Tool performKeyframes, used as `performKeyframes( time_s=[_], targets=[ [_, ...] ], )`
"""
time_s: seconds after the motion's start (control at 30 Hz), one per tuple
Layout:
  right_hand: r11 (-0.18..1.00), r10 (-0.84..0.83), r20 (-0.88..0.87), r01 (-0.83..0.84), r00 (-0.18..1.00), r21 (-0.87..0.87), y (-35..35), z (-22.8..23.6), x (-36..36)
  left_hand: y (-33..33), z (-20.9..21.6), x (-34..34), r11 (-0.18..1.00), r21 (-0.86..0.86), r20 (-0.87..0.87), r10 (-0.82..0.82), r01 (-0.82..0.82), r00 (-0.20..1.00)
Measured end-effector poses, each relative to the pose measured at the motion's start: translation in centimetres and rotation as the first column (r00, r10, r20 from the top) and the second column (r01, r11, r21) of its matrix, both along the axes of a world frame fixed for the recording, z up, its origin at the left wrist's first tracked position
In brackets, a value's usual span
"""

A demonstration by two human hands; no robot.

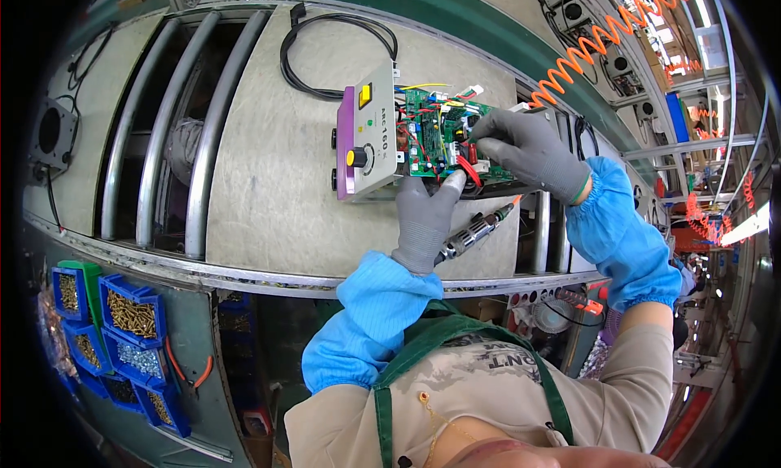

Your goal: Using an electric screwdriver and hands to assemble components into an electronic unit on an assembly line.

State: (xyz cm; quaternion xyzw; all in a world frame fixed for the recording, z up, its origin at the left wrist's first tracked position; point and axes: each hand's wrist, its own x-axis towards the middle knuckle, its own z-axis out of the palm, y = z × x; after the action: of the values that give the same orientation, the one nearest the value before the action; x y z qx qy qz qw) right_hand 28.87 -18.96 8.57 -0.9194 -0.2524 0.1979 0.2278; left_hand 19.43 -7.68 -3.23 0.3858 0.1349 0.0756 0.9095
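Note:
An open welding machine with a grey front panel [376,134], purple rim, and yellow switch and knob lies on a worktop plate. Behind its panel sits a green circuit board [427,126] crowded with components and wires. My left hand [425,220], in a grey glove, grips the machine's near side, its thumb beside red wires [469,172]. My right hand [533,155], also gloved, reaches over the board's right part with fingers curled together among the components; what they pinch is hidden. Just right of my left hand lies an air screwdriver [476,234].
A black power cable [285,57] loops behind the machine. Metal rollers [213,134] flank the worktop plate [268,191]. Blue bins [130,313] of screws and orange-handled pliers [189,366] are at lower left. An orange coiled hose [561,73] hangs at upper right.

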Motion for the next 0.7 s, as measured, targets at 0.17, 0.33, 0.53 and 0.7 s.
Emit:
performKeyframes(
  time_s=[0.17,0.33,0.53,0.7],
  targets=[
    [0.995,0.093,0.059,-0.091,0.994,-0.038,1.2,-0.2,1.4,-0.1,-0.8,0.3,0.993,0.115,-0.039,0.022,-0.017,0.999],
    [0.987,0.101,-0.019,-0.102,0.995,-0.122,1.8,-0.4,2.5,-0.3,-1.0,0.9,0.991,0.132,-0.138,0.007,0.012,0.99],
    [0.932,0.146,-0.134,-0.182,0.98,-0.315,4.0,0.9,3.5,-0.9,-1.0,1.2,0.998,0.048,-0.201,0.038,-0.028,0.979],
    [0.944,0.242,0.133,-0.201,0.961,-0.263,2.7,-0.7,2.2,0.0,-0.7,1.1,0.993,0.099,-0.238,-0.031,0.056,0.971]
  ],
)
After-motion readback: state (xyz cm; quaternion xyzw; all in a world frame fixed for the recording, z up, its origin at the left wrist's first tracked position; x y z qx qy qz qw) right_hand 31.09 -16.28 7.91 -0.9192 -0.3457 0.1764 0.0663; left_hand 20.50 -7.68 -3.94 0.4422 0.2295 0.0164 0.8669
